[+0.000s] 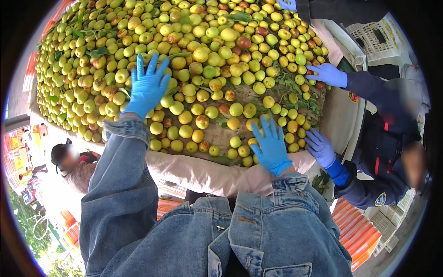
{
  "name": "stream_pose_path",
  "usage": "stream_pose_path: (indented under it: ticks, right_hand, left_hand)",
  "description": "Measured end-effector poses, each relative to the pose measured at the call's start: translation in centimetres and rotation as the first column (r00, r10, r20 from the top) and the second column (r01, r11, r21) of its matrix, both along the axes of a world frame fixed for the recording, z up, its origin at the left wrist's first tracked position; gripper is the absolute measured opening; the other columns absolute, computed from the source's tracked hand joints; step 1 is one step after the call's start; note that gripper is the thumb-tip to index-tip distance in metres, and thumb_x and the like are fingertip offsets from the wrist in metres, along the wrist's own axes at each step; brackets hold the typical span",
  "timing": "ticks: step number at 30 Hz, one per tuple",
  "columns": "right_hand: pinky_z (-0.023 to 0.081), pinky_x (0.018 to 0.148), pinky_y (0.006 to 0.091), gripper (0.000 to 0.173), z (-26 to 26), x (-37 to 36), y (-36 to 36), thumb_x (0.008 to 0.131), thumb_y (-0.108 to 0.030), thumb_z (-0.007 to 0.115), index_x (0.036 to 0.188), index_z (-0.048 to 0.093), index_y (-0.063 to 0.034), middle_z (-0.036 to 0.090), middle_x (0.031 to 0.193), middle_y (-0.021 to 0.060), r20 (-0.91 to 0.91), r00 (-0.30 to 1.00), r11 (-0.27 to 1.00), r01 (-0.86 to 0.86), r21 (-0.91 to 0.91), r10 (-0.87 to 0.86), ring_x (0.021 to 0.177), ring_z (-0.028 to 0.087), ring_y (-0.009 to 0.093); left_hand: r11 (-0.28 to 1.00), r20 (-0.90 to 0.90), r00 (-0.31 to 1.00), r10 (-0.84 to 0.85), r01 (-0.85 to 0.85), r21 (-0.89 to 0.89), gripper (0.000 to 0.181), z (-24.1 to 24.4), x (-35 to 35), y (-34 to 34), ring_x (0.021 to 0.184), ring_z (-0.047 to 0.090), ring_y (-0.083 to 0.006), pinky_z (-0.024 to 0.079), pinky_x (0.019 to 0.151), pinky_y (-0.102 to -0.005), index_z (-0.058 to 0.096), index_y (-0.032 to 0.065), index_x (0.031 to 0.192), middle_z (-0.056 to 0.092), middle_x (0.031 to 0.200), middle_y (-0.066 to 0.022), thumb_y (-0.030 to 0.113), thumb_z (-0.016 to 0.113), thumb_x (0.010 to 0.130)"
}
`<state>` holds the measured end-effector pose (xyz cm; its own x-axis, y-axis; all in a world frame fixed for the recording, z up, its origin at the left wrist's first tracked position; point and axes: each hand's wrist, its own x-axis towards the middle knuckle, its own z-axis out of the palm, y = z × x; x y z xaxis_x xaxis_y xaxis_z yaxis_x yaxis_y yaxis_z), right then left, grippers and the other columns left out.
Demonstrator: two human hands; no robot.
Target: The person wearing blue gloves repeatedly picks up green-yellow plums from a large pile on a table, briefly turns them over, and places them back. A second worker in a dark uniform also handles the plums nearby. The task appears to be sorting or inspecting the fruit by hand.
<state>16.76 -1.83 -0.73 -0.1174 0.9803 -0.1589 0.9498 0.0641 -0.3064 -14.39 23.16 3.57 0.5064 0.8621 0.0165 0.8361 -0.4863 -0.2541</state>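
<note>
A broad heap of yellow-green jujubes (pixel 100 79), some with red-brown patches, covers the sorting table before me. My left hand (pixel 147 86), in a blue glove, lies palm down over the fruit left of the middle with its fingers spread. Near the padded front edge, my right hand (pixel 271 147), gloved the same way, rests flat with fingers apart against a few jujubes. Neither hand grips anything that I can see; what lies under the palms is hidden. Between them the fruit is sparser, and the brown table surface (pixel 223 136) shows through.
Pale cloth padding (pixel 204 173) lines the front edge. Green leaves (pixel 289 85) lie among the fruit at right. A co-worker's purple-gloved hands (pixel 327 74) reach in from the right. Another person (pixel 71 159) is beyond the left side. Orange crates (pixel 356 232) and pale crates (pixel 375 38) stand around.
</note>
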Motion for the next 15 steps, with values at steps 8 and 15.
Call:
stream_pose_path:
  ticks: [8, 15]
  right_hand:
    - [0.021, 0.107, 0.0618, 0.059, 0.9, -2.7, 15.0, 0.090, -0.034, 0.055, 0.143, 0.030, -0.0245, 0.020, 0.151, 0.0149, -0.163, 0.985, 0.962, 0.097, 0.254, -0.056, 0.135, 0.023, 0.044]
    - [0.023, 0.105, 0.0637, 0.048, -0.6, -4.0, 12.5, 0.087, -0.038, 0.057, 0.133, 0.048, -0.0295, 0.023, 0.151, 0.0065, -0.069, 0.982, 0.969, -0.158, 0.191, 0.173, 0.137, 0.019, 0.040]
  left_hand:
    - [0.969, 0.089, 0.982, -0.168, 0.181, -0.167, 0.066, -1.4, 6.4, -5.5, 0.134, 0.030, -0.0395, 0.026, 0.108, -0.0515, 0.023, 0.0141, 0.147, 0.023, 0.146, -0.0274, 0.040, 0.049, 0.092]
    - [0.878, 0.457, 0.864, -0.213, 0.375, -0.299, 0.063, -2.6, 6.6, -12.5, 0.132, 0.029, -0.0454, 0.028, 0.107, -0.0519, 0.035, 0.0148, 0.141, 0.025, 0.144, -0.0288, 0.023, 0.061, 0.085]
